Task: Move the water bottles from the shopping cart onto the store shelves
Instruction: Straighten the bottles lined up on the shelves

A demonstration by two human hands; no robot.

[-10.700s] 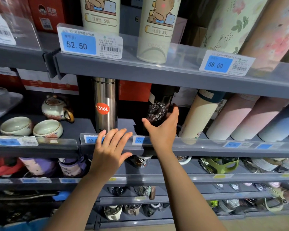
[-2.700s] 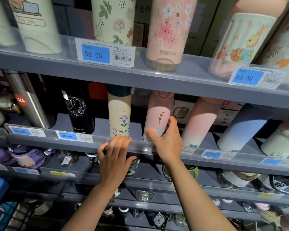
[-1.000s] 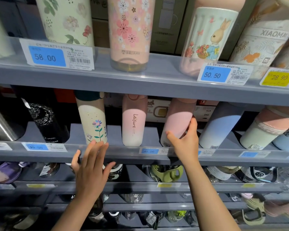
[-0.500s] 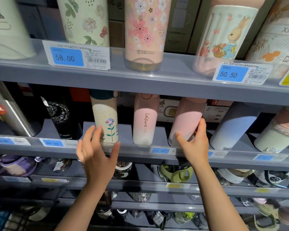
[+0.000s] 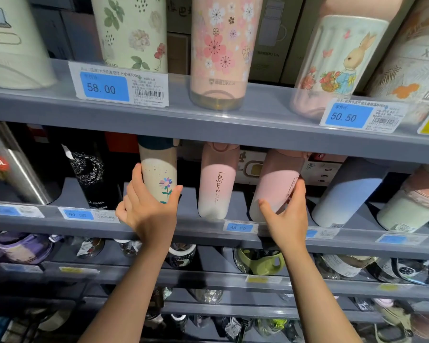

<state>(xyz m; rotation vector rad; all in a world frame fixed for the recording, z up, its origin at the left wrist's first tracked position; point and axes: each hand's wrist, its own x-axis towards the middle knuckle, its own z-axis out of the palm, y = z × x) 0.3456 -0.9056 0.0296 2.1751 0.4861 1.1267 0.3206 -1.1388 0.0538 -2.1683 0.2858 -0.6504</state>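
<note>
Left hand point(image 5: 149, 214) grips cream bottle point(image 5: 159, 177) — right hand point(image 5: 286, 216) grips pink bottle point(image 5: 274, 186).

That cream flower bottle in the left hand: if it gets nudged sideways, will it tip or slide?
The cream flower bottle looks tall and narrow, so it probably tips before sliding. Its smooth finish may be slippery under the left hand. The clear front rail would likely stop it falling forward.

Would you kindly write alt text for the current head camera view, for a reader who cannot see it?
A person's left hand grips a cream flower-print bottle and the right hand holds a tilted pink bottle on a grey store shelf. Another pink bottle stands between them; floral bottles line the shelf above.
</note>
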